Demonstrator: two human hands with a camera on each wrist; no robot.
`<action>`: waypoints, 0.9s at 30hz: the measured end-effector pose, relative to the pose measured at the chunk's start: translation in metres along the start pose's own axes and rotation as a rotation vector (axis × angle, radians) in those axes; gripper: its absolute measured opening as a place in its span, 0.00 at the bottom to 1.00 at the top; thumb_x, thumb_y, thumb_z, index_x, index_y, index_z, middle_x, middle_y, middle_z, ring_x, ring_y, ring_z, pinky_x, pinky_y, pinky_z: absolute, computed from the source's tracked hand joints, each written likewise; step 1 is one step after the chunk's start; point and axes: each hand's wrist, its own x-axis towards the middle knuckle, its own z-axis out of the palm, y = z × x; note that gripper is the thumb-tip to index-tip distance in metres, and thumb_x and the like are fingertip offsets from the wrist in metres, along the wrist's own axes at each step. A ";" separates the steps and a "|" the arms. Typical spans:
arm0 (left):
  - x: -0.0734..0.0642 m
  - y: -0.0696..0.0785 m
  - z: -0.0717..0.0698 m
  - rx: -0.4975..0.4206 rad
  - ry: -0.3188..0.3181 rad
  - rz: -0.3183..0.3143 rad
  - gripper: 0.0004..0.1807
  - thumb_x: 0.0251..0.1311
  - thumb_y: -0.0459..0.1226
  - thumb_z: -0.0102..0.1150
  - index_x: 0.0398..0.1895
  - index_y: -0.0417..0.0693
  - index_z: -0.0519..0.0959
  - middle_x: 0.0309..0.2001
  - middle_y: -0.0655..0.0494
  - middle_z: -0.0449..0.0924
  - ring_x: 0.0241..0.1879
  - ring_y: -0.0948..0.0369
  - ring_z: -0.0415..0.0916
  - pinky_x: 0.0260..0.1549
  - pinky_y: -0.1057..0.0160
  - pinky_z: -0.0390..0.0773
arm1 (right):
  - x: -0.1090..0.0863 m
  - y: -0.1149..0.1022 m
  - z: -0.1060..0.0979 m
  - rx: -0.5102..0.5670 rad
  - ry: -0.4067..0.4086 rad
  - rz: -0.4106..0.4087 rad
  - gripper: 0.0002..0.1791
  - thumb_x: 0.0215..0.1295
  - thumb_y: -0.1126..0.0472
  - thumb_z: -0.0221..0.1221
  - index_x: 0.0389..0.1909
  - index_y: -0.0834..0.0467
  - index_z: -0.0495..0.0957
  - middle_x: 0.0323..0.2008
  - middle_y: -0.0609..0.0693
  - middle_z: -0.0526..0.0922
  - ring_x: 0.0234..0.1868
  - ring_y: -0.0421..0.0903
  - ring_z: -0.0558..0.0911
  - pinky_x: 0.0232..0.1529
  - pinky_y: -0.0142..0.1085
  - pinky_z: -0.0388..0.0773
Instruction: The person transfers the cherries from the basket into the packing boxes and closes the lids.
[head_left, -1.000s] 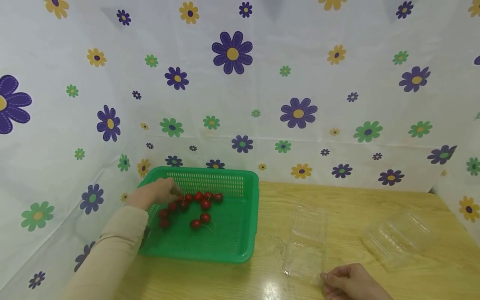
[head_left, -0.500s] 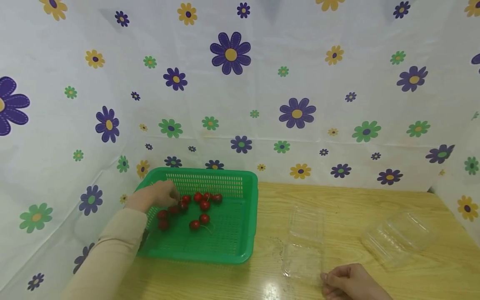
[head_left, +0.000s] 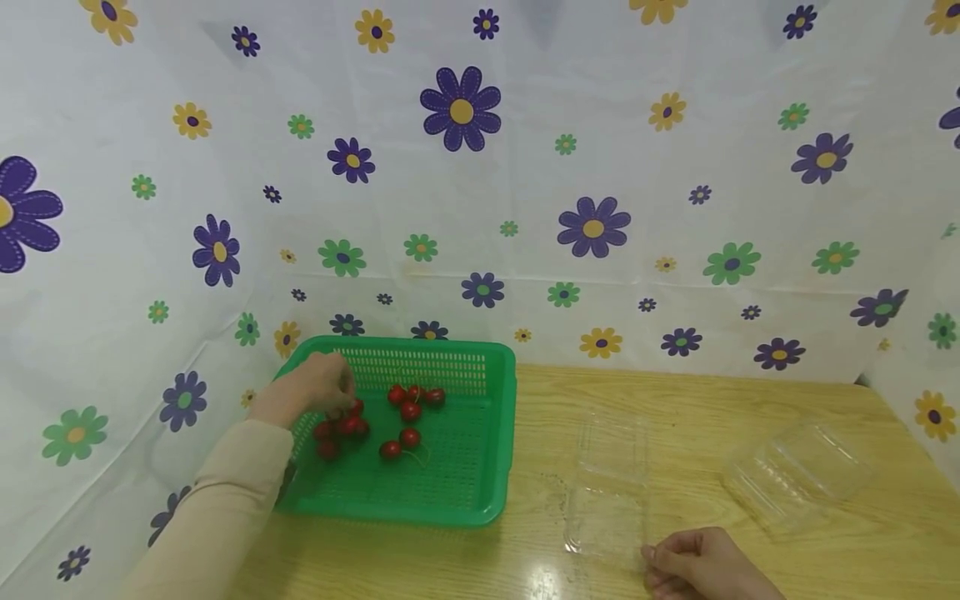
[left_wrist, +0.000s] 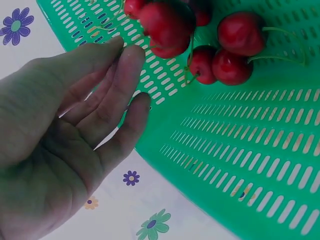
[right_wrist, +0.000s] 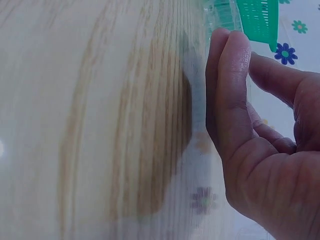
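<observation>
In the head view, my left hand (head_left: pixel 315 387) is over the left side of a green plastic basket (head_left: pixel 509 433) with red cherries. Thumb and forefinger pinch a thin stem in the left wrist view; the large cherry (left_wrist: pixel 167 25) lies just beyond the fingertips. Several more cherries (head_left: pixel 410 411) rest on the basket floor, two of them joined by stems near the middle. At the front right, my right hand (head_left: pixel 701 567) holds the near corner of an opened clear plastic clamshell box (head_left: pixel 609 517) between thumb and fingertips.
Another clear plastic box (head_left: pixel 798 475) stands further right on the wooden table (head_left: pixel 690 417). A white flower-print sheet (head_left: pixel 525 183) encloses the back and sides, close behind the basket.
My left hand has risen slightly, and cherries near it have shifted nearer to the basket's left front. The right hand and the clamshell box stay in place.
</observation>
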 end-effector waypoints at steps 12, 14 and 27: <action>0.000 0.002 -0.008 0.069 0.085 0.061 0.03 0.62 0.31 0.65 0.34 0.40 0.86 0.29 0.52 0.86 0.29 0.59 0.80 0.32 0.59 0.84 | 0.001 0.000 0.000 0.004 -0.004 0.006 0.16 0.72 0.55 0.62 0.40 0.66 0.84 0.30 0.50 0.89 0.29 0.38 0.88 0.33 0.30 0.86; 0.000 0.001 -0.008 0.075 0.088 0.072 0.03 0.62 0.32 0.66 0.34 0.41 0.86 0.30 0.52 0.86 0.28 0.60 0.80 0.31 0.59 0.83 | 0.001 -0.001 0.000 0.009 -0.001 0.010 0.16 0.72 0.55 0.62 0.40 0.67 0.84 0.30 0.50 0.89 0.28 0.37 0.88 0.33 0.29 0.86; -0.004 -0.004 -0.004 0.021 0.092 0.090 0.06 0.63 0.34 0.68 0.30 0.41 0.85 0.29 0.50 0.87 0.25 0.62 0.79 0.28 0.63 0.80 | 0.005 -0.003 0.007 0.038 0.160 0.049 0.16 0.70 0.60 0.64 0.45 0.71 0.82 0.32 0.51 0.89 0.33 0.41 0.89 0.37 0.33 0.88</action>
